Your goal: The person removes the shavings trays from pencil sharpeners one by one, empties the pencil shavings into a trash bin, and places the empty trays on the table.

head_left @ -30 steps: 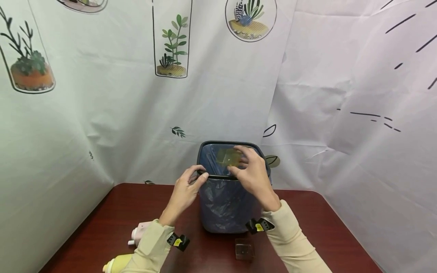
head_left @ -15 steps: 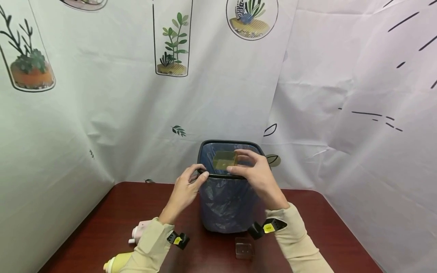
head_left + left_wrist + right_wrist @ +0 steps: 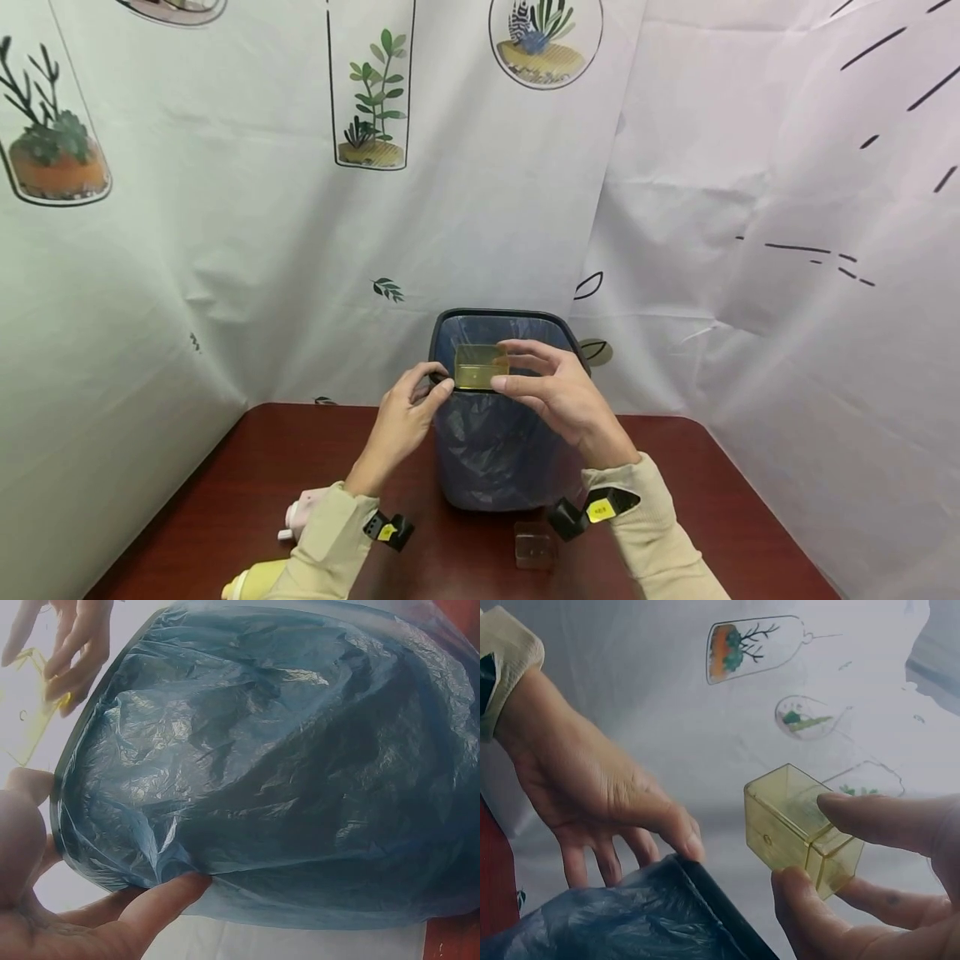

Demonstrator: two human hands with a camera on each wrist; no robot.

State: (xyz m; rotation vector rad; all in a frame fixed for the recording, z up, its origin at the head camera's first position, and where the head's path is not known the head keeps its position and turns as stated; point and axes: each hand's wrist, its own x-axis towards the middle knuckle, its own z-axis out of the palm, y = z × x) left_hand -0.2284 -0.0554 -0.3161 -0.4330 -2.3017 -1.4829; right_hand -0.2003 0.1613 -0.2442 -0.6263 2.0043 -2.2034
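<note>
A bin [image 3: 495, 458] lined with a blue plastic bag [image 3: 262, 787] stands on the table. My left hand [image 3: 405, 421] grips its rim at the near left corner; in the left wrist view, thumb and fingers lie on either side of the bag-covered edge. My right hand [image 3: 566, 396] pinches a small see-through yellow plastic box [image 3: 480, 367] by its right end, at the front part of the bin's opening. In the right wrist view the box [image 3: 795, 817] is tilted and apart from the rim, its walls thin and its inside showing through.
A clear plastic box [image 3: 534, 546] lies on the dark red table [image 3: 667, 483] in front of the bin. At the left, partly behind the left sleeve, lie a pink item [image 3: 302, 510] and a yellow bottle-like item [image 3: 258, 579]. A white printed cloth [image 3: 480, 208] hangs behind.
The right hand has moved the yellow box left and toward the bin's front rim, turning it to a more level position. The left hand has stayed on the rim.
</note>
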